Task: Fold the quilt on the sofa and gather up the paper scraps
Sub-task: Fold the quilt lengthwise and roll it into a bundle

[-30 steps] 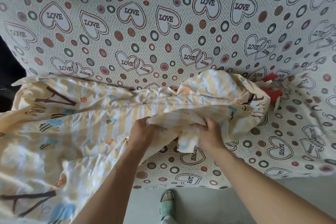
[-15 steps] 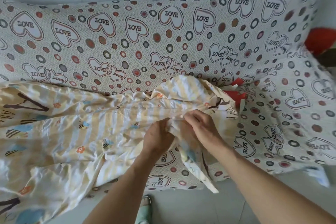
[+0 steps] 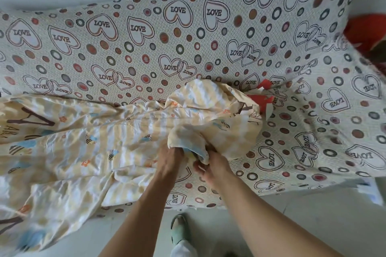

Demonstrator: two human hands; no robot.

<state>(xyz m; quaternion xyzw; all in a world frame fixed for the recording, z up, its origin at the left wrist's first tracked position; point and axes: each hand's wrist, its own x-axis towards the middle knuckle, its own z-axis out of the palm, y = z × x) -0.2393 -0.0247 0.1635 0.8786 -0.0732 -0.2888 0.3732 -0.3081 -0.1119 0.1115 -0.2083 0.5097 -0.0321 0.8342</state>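
While both of my hands work at the centre of the frame, the items stand as follows.

Item one: quilt (image 3: 87,142), pale yellow and white stripes with bees, flowers and brown lettering. It lies crumpled across the left and middle of the frame on the sofa seat, its lower left part hanging over the front edge toward the floor. One bunched end rises in a mound right of centre.

Item two: my left hand (image 3: 169,158), centre of frame, fingers curled into the bunched fabric and gripping it.

Item three: my right hand (image 3: 215,165), just beside the left, fingers curled round a fold of the same bunch; the fingertips are partly hidden under the cloth.

Item four: paper scraps (image 3: 264,98), red, lying on the seat at the right of centre, just beyond the raised end of the quilt and partly hidden by it. How many there are I cannot tell.

Item five: sofa (image 3: 146,48), covered in a cream fabric printed with hearts reading LOVE and coloured rings, filling the upper frame and the right side.

Item six: red object (image 3: 365,31), blurred, at the right edge beyond the sofa arm.

Item seven: floor (image 3: 302,215), pale, along the bottom; my slipper (image 3: 179,229), green, at bottom centre.
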